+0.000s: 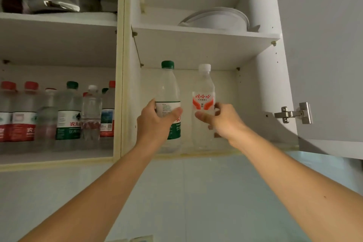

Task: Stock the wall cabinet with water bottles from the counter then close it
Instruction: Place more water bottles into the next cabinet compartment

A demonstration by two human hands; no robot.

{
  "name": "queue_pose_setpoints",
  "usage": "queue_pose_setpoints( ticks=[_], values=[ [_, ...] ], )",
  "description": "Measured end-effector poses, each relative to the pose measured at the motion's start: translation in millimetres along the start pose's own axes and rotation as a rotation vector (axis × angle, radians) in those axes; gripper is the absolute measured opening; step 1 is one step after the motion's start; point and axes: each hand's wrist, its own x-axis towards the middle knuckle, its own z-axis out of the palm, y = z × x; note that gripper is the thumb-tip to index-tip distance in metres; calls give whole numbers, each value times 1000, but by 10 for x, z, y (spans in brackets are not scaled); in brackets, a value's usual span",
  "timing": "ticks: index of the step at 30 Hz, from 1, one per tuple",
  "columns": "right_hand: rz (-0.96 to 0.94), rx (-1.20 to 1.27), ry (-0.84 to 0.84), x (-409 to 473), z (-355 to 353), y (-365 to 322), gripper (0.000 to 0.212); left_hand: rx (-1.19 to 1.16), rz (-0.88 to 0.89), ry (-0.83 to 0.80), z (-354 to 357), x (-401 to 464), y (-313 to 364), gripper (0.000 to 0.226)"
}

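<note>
Head view: both arms reach up into the right bay of the cabinet (263, 84). The left hand (155, 122) wraps thumb and fingers round the green bottle (170, 88), and the right hand (222, 120) pinches the white bottle (204, 102) between thumb and fingers. Both bottles stand upright, side by side but apart, at or just above the lower shelf (contact with the shelf cannot be told). The left bay already holds a row of bottles (68, 112); plates (218, 18) sit on the upper shelf. The door (324, 55) hangs open at right. The stocking step looks in hand: next, seat both bottles, let go, and fetch more or swing the door closed.
</note>
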Motion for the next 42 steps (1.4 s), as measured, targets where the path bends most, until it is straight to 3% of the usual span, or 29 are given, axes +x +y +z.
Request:
queue_pose_setpoints(
  ticks=[3, 10, 16, 20, 23, 30, 35, 38, 42],
  values=[
    [33, -73, -52, 168, 25, 53, 76, 44, -47, -23, 116, 143, -111, 33],
    [63, -2, -165, 502, 140, 262, 21, 101, -179, -44, 322, 461, -388, 40],
    [41, 49, -225, 586, 243, 307, 29, 136, -244, -129, 391, 612, -445, 47],
    [43, 7, -209, 598, 318, 325, 56, 133, -260, -131, 393, 599, -428, 47],
    [36, 1, -198, 585, 318, 329, 61, 148, -256, -122, 393, 573, -391, 48],
    [6, -94, -179, 473, 257, 252, 60, 428, -152, -147, 246, 461, -323, 59],
    [-100, -218, -12, 95, 166, 83, 65, 482, 20, -90, 0, 242, -87, 67],
    [-285, -171, 104, -277, 127, -29, 33, 375, 129, -77, -211, -64, 116, 48],
    [-395, -111, 150, -975, 226, 80, 22, 206, 193, -138, -469, -710, 147, 20]
  ],
)
